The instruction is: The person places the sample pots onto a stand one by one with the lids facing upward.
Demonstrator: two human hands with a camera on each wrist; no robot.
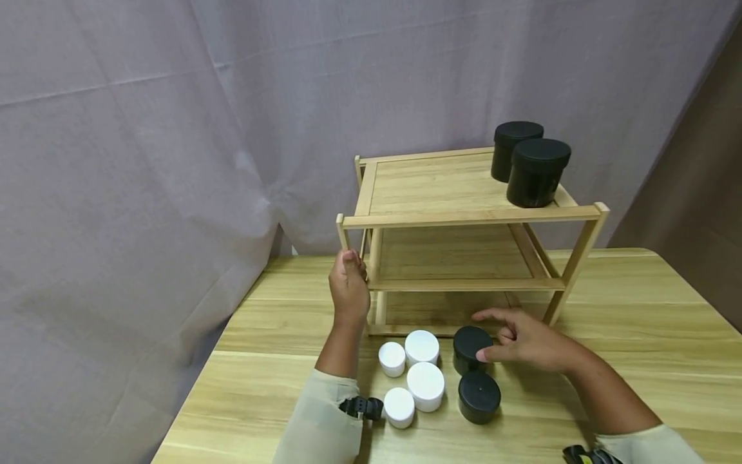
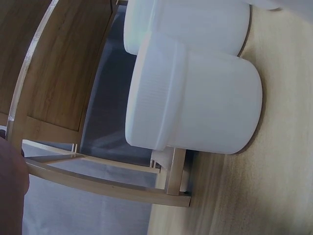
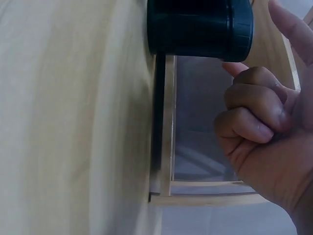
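Two hands, two jobs. Left hand (image 1: 350,287) gripped the front left post (image 1: 344,233) of the wooden rack (image 1: 429,187); best guess, to steady it. Right hand (image 1: 522,338) was at the back black jar (image 1: 471,341), not clamped on it.

That jar stood upright on the bench (image 1: 666,303), just in front of the rack's lowest bar. Front black jar (image 1: 479,396) was right beside it on the person's side, four white tubs (image 1: 426,385) were to the left, and two more black jars (image 1: 538,174) sat at the right end of the top shelf.

Step in hand looked like taking hold of the back jar. Doing it well probably called for thumb and index closing from opposite sides, below the lid if possible, since a lid-only hold could slip. Unfolding the other fingers round the wall would likely have made it safer. Lift needed to be level, clear of the shelf edges behind and without nudging the front jar. Steady left grip mattered too: a shaken rack could have shifted the jars on top.

Pose: right forearm slanted in from the right, index stretched past the jar's far side, thumb toward its near side, other three fingers folded palmward. Actual contact couldn't be told. Left thumb pointed up, forearm below, close to the tubs.
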